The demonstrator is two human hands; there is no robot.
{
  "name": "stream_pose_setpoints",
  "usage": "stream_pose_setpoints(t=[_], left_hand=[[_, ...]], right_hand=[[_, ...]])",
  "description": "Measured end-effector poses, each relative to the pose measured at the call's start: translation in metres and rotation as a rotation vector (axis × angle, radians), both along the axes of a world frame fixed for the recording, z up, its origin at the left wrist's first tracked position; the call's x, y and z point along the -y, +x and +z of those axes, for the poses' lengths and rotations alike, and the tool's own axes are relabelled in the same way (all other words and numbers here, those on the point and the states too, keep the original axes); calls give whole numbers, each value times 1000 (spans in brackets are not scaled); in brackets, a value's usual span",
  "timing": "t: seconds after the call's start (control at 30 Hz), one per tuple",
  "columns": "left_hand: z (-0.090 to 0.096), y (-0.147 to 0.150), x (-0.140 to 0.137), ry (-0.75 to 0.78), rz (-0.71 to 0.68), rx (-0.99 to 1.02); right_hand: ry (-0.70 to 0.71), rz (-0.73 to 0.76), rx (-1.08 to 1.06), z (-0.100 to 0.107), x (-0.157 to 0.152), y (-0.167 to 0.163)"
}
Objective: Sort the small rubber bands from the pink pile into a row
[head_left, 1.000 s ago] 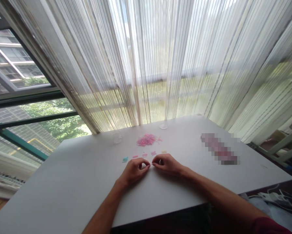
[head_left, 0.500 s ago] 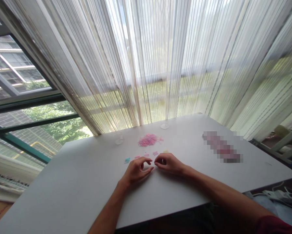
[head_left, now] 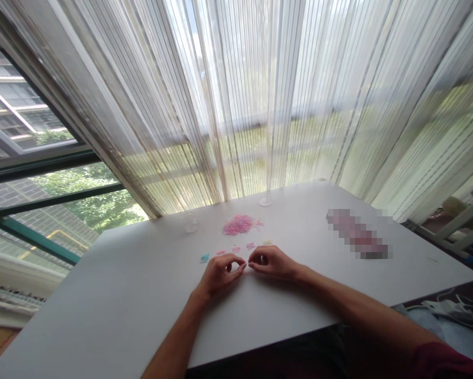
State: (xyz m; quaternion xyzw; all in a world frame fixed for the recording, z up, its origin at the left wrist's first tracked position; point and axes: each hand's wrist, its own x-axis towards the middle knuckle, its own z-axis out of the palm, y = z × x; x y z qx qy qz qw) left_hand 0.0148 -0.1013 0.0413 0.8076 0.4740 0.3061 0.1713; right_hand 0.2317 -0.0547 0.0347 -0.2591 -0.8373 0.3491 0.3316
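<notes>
My left hand [head_left: 222, 273] is over the white table [head_left: 141, 300], its thumb and forefinger tips brought together in a pinch. Just right of it, my right hand [head_left: 273, 261] pinches too, and the fingertips of both hands almost meet. Whatever lies between them is too small to name; a faint pinkish trace shows just below the tips. Beyond the hands runs a row of little clusters: teal pieces [head_left: 204, 258], pink pieces [head_left: 236, 249] and pale yellow pieces [head_left: 267, 243]. Farther back lies a loose pile of small pink strand-like pieces [head_left: 238, 224].
Two clear round containers or lids stand near the back edge, a left one [head_left: 191, 225] and a right one [head_left: 265, 201]. A blurred-out pinkish object [head_left: 356, 234] lies on the right. Sheer curtains [head_left: 244, 105] hang behind the table.
The left thumb and forefinger have closed from a gap into a pinch. Both hands stay close together, and the view has shifted slightly.
</notes>
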Motion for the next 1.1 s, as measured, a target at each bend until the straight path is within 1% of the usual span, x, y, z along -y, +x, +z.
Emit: stream_pose_setpoints(t=[0.13, 0.33, 0.43, 0.5, 0.57, 0.7, 0.73, 0.8, 0.9, 1.1], left_hand=[[2, -2, 0, -4, 19, 17], [1, 0, 0, -18, 5, 15], [5, -2, 0, -34, -3, 15], [11, -13, -2, -46, 11, 20], [19, -33, -3, -69, 66, 24], [31, -86, -3, -139, 299, -2], [32, -97, -2, -172, 345, -3], [33, -111, -1, -261, 396, 4], [32, -115, 0, -339, 409, 35], [28, -111, -2, -357, 414, 55]], right_hand=[[17, -5, 7, -2, -2, 0], [25, -23, 3, -5, -3, -1], [27, -17, -1, -5, -2, -1], [29, -9, -1, -4, -2, 0], [25, -10, 4, -3, -2, 0], [24, 2, 24, 0, -2, -1], [23, 7, 27, 0, -1, -1], [16, 11, 27, 1, -1, 0], [10, 10, 29, -1, -2, 1], [24, 16, 51, -2, -3, 2]])
